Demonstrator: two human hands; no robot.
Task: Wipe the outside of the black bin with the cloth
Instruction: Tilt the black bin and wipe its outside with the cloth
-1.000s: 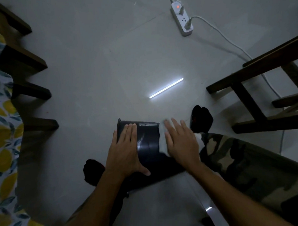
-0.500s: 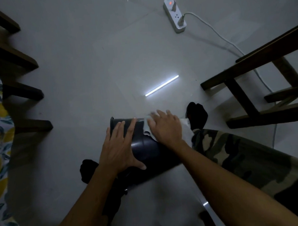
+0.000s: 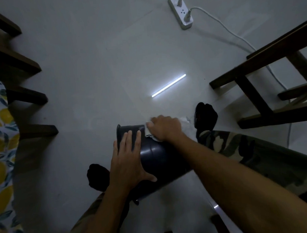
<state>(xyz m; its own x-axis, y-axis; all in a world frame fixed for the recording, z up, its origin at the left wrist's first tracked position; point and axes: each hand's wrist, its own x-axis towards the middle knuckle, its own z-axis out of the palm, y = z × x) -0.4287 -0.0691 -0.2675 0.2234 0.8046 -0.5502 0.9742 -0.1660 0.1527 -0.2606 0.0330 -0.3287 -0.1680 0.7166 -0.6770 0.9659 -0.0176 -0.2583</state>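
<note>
A: Where's the bin [image 3: 161,156]?
B: Lying on its side on the floor [image 3: 98,69], between the person's legs, one end pointing away.
A: And the left hand [image 3: 129,161]?
B: Spread flat on the bin's upper side, fingers straight, gripping nothing.
A: The right hand [image 3: 164,127]?
B: Curled over the cloth [image 3: 150,132], pressing it to the bin near the far end. More cloth shows beside the wrist, by a black sock [image 3: 205,116].

left hand [image 3: 128,159]: flat, fingers spread, palm down | right hand [image 3: 164,127]: curled, arm extended forward
</note>
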